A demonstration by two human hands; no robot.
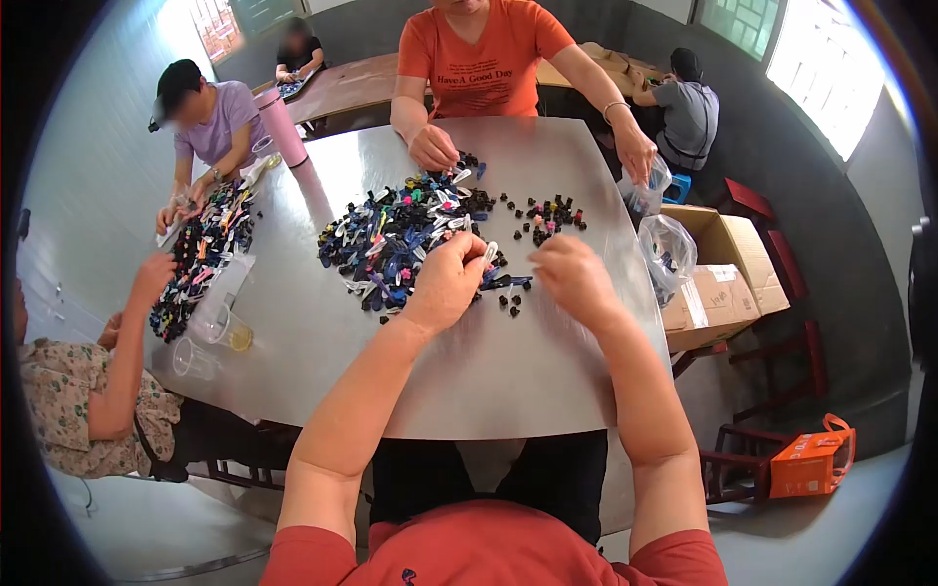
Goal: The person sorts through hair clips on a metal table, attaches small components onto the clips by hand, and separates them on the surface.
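On the metal table lies a large mixed pile of small hair clips, black, blue, white and coloured. My left hand is at the pile's right edge, its thumb and fingers pinched on a white clip. To the right, my right hand hovers over the tabletop with fingers curled together; what they hold, if anything, is too small to make out. Between and beyond my hands is a looser group of small black clips with a few coloured ones. A few black clips lie between my forearms.
Across the table a person in orange reaches to the pile and a plastic bag. Two people sit at left by another pile. Plastic cups, a pink bottle, a cardboard box and an orange bag surround me.
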